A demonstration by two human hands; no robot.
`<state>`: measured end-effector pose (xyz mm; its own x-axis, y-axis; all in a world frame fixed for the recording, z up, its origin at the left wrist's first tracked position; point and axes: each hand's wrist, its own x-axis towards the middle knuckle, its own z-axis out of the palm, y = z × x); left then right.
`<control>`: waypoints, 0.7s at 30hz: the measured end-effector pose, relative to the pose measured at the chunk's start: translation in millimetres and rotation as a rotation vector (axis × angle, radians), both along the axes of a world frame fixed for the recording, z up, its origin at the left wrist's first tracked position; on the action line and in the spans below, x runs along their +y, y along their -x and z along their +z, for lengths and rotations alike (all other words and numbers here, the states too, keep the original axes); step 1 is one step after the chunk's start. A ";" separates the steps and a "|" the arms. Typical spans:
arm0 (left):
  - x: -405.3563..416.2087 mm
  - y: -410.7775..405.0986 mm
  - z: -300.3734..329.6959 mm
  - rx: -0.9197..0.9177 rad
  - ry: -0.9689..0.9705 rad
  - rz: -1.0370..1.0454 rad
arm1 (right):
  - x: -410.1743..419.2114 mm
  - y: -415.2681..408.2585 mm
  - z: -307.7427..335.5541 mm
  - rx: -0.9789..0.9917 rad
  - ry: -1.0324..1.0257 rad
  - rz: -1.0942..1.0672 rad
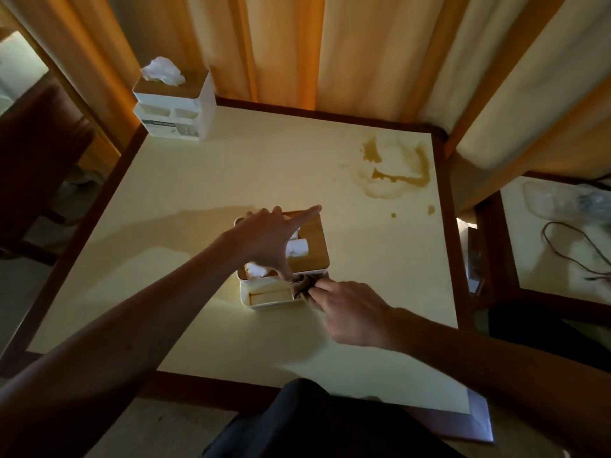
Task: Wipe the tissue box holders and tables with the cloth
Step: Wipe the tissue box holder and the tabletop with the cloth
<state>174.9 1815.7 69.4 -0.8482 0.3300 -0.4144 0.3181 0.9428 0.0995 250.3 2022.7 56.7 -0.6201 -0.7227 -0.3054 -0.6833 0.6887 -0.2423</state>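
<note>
Your left hand [269, 241] lies flat over the wooden lid of the near tissue box holder [284, 262], palm down, fingers spread and stretched toward the far edge of the lid, the thumb angled down toward the front. It presses or steadies the holder rather than closing around anything; the forearm comes in from the lower left, well extended. Your right hand [350, 312] sits just beside the holder's front right corner, fingers pinched around a bunched dark cloth [304, 285], which touches the holder's front compartment at that corner. The wrist is bent inward, the arm entering from the lower right.

The holder stands near the middle of the cream table [205, 193], white-bodied with a tan lid, white tissue [296, 247] showing through the slot between your left fingers. Its open front compartment faces you.

Farther out, a brown spill stain [396, 170] marks the far right part of the tabletop, well apart from both hands, with two small drops below it. A second tissue box holder [173, 107] stands at the far left corner, tissue puffed from its top. Orange curtains [297, 44] hang behind the table. A second table [562, 279] at the right carries a dark cable [572, 246].
</note>
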 end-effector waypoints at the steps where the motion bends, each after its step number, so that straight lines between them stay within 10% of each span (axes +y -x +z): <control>1: 0.0 -0.1 0.2 0.000 -0.001 -0.004 | -4.6 4.1 6.9 -0.080 -0.041 -0.007; 8: 1.3 -3.8 0.3 0.022 -0.022 0.005 | -32.6 32.7 1.9 -0.421 -0.364 -0.075; 21: 4.6 -6.5 1.8 0.015 -0.011 0.017 | -37.1 18.2 18.9 -0.079 -0.407 0.031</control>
